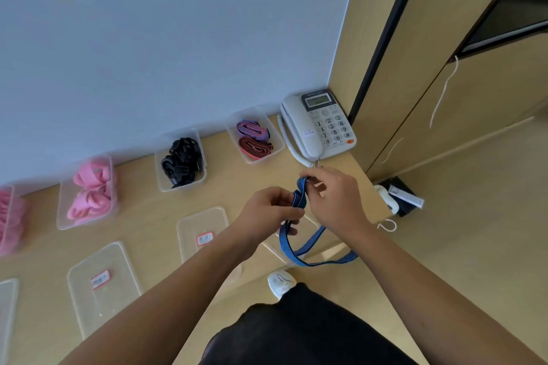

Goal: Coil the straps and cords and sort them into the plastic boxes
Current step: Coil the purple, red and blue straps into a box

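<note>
Both hands are up over the right end of the table [142, 216], working one blue strap [299, 194]. Left hand [268, 210] has its fingers curled, pinching the folded bunch; right hand [335, 201] pinches the top loop between thumb and fingertips, and the other fingers are hidden behind it. The rest of the strap hangs in a long loop past the table edge; we can't see its ends or any buckle. Under the hands there's a clear plastic piece [310, 224], mostly covered, so we can't tell box from lid. Along the wall: box of purple and red coils [234, 135], box of black straps [160, 181], box of pink straps [63, 216], and a further pink-filled box [13, 195] cut off by the left edge. Nearer us, two flat clear lids [204, 225] [102, 299] with red-bordered labels, text unreadable; a third lid [7, 305] is mostly out of frame. Desk phone [320, 124] sits in the corner just beyond the right hand. One white shoe [280, 283] shows below the table edge.
</note>
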Motion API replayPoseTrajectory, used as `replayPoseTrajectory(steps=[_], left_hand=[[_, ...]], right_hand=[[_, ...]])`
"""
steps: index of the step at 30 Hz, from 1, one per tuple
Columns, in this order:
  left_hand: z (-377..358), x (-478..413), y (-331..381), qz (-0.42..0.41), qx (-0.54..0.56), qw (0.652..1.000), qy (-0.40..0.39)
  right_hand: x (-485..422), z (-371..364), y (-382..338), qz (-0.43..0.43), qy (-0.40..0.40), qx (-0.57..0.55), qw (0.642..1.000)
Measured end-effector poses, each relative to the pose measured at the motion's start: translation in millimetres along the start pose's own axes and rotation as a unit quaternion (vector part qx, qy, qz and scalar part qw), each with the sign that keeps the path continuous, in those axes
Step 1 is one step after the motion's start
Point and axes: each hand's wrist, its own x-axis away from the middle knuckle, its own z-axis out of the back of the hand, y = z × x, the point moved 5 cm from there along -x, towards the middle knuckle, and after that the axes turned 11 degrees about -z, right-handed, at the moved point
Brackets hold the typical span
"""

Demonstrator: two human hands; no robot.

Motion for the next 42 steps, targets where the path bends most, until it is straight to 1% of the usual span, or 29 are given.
replayPoseTrajectory(steps=[2,4,6,8,10,13,15,17,19,20,21,22,23,24,25,26,27,28,29,30,32,33,34,35,36,38,40,42], left_hand=[[-0.8,12.4,8.9,-0.026,0.021,0.999,-0.006],[-3.1,23.8,17.9,-0.058,0.033,0.998,-0.010],[-8.4,33.6,27.6,-0.089,0.063,0.994,-0.022],[-17.3,42.9,40.4,-0.116,0.122,0.985,-0.045],[-27.2,51.3,55.2,-0.136,0.179,0.972,-0.061],[-39.1,63.6,77.9,-0.151,0.256,0.951,-0.086],[-40.7,70.1,92.4,-0.155,0.292,0.941,-0.078],[-38.3,74.3,105.3,-0.164,0.293,0.940,-0.051],[-37.5,80.5,118.7,-0.180,0.288,0.939,-0.048],[-37.5,83.6,124.8,-0.188,0.290,0.937,-0.053],[-38.3,87.6,130.7,-0.194,0.294,0.934,-0.061],[-39.4,91.6,135.8,-0.205,0.295,0.931,-0.070],[-41.6,96.1,141.2,-0.217,0.292,0.928,-0.079],[-44.8,100.1,146.4,-0.232,0.286,0.926,-0.085],[-49.5,104.6,151.6,-0.245,0.280,0.924,-0.091],[-55.7,108.3,155.8,-0.257,0.275,0.921,-0.095],[-63.4,111.3,159.7,-0.267,0.272,0.919,-0.098],[-71.8,113.2,162.6,-0.274,0.270,0.918,-0.098],[-80.9,115.1,165.3,-0.280,0.269,0.916,-0.097],[-90.1,116.1,167.3,-0.285,0.269,0.915,-0.097],[-106.6,118.2,170.7,-0.292,0.263,0.915,-0.092],[-114.0,119.6,172.5,-0.295,0.257,0.916,-0.085],[-121.0,120.7,173.7,-0.296,0.248,0.919,-0.078],[-126.9,122.1,174.9,-0.296,0.236,0.923,-0.066],[-131.9,123.5,175.8,-0.295,0.227,0.927,-0.051],[-139.7,127.5,177.5,-0.290,0.229,0.929,-0.026],[-147.7,132.7,179.2,-0.281,0.240,0.929,-0.019],[-155.8,139.0,180.0,-0.276,0.232,0.933,-0.007]], right_hand=[[11.8,18.6,-13.8,-0.009,0.047,-0.045,0.998],[23.1,36.0,-22.8,-0.048,0.058,-0.128,0.989],[31.8,53.5,-32.7,-0.076,0.066,-0.227,0.969],[38.7,74.1,-42.4,-0.086,0.102,-0.284,0.950],[45.5,95.1,-50.5,-0.087,0.140,-0.296,0.941],[58.1,122.2,-60.2,-0.074,0.153,-0.316,0.933],[66.6,138.8,-64.7,-0.054,0.161,-0.316,0.934],[71.5,149.6,-66.6,-0.045,0.158,-0.303,0.939],[73.6,154.3,-66.9,-0.044,0.141,-0.287,0.947],[73.3,155.1,-67.8,-0.042,0.123,-0.264,0.956],[71.4,154.9,-68.8,-0.043,0.097,-0.217,0.970],[67.8,154.0,-68.9,-0.045,0.067,-0.137,0.987],[63.7,153.4,-68.1,-0.052,0.039,-0.033,0.997],[59.9,154.5,-68.9,-0.062,0.019,0.058,0.996],[56.4,157.3,-70.8,-0.070,0.007,0.098,0.993],[52.8,160.9,-72.6,-0.073,-0.008,0.087,0.993],[49.9,165.6,-75.4,-0.081,-0.027,0.034,0.996],[47.3,170.6,-77.8,-0.096,-0.046,-0.043,0.993],[45.7,175.6,-79.2,-0.114,-0.065,-0.133,0.982],[44.9,180.2,-80.8,-0.126,-0.094,-0.222,0.962],[42.6,189.7,-84.8,-0.125,-0.166,-0.368,0.906],[40.8,196.0,-85.6,-0.121,-0.191,-0.418,0.880],[38.8,203.3,-85.1,-0.117,-0.202,-0.448,0.863],[36.3,210.1,-84.0,-0.112,-0.203,-0.461,0.856],[33.8,216.7,-82.7,-0.102,-0.202,-0.460,0.858],[32.3,228.3,-82.2,-0.069,-0.203,-0.432,0.876],[32.3,237.7,-81.8,-0.028,-0.204,-0.392,0.897],[31.2,245.0,-79.7,0.008,-0.214,-0.355,0.910]])
